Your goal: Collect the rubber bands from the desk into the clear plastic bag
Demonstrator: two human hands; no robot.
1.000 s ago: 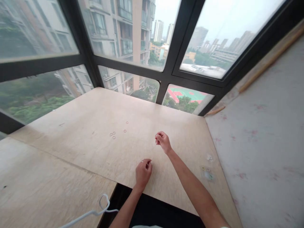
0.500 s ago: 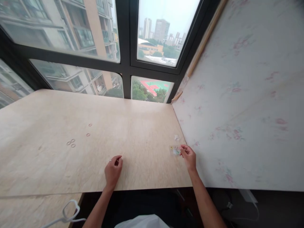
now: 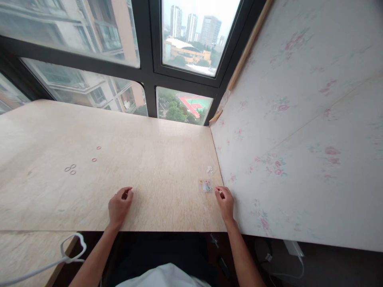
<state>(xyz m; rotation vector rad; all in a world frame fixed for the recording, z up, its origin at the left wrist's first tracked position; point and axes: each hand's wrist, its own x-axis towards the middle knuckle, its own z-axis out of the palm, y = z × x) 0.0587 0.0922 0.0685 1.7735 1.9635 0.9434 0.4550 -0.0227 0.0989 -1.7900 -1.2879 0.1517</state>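
Observation:
A small clear box [image 3: 205, 186] with compartments lies on the right of the tabletop, with tiny yellow, pink and green pieces in it. Just right of the box, my right hand [image 3: 225, 202] has its thumb and fingers pinched together; anything between them is too small to make out. My left hand [image 3: 120, 206] rests near the front edge, fingers curled in towards the thumb, with nothing visible in them. Several small thin rings lie at the left, among them a reddish ring [image 3: 94, 160] and a darker ring [image 3: 73, 172].
Behind the box sits a small whitish piece [image 3: 210, 169]. A flowered wall [image 3: 278, 159] bounds the tabletop [image 3: 161, 159] on the right, and dark-framed windows stand along the back. A white cable loop [image 3: 73, 247] hangs at the lower left.
My right hand has drawn back from over the clear box to its right side, uncovering it. The view has shifted, moving everything leftward in the picture. My left hand keeps its curled pose.

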